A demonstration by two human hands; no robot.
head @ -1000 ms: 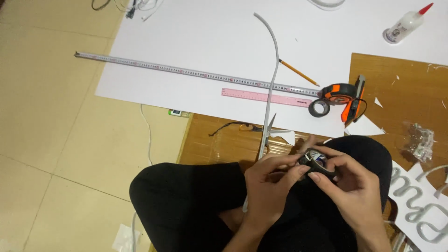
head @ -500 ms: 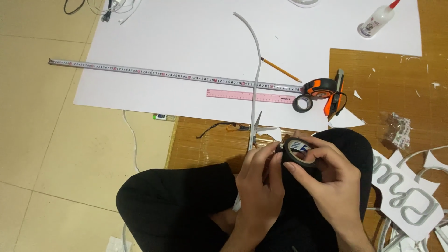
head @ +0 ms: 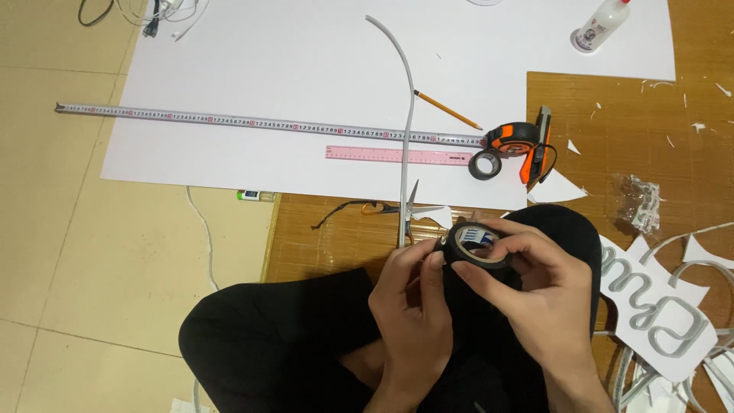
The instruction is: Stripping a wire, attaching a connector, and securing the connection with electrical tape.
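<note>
The right hand [head: 535, 294] is closed around a roll of black electrical tape [head: 475, 246], fingers curled over its top and thumb under its rim, while the left hand [head: 413, 306] pinches the roll's near edge between thumb and fingertips; both sit just above the person's black-trousered lap. Since a second ago the roll has been turned up so its open core and the white-and-blue paper label inside face the camera, and the left thumb has moved onto the outer wrap, which looks like picking at the tape's free end. Beyond the hands lies a large white sheet of board [head: 306, 69], crossed by a long steel tape rule [head: 267, 126] ending in its orange and black case [head: 511, 139]. A thin grey curved strip [head: 407, 115] runs from the board toward the hands. Nearer are a pink plastic ruler [head: 397, 155], a second small black tape roll [head: 485, 164], a yellow pencil [head: 447, 112], and far right a white glue bottle with a red tip [head: 600, 27].
</note>
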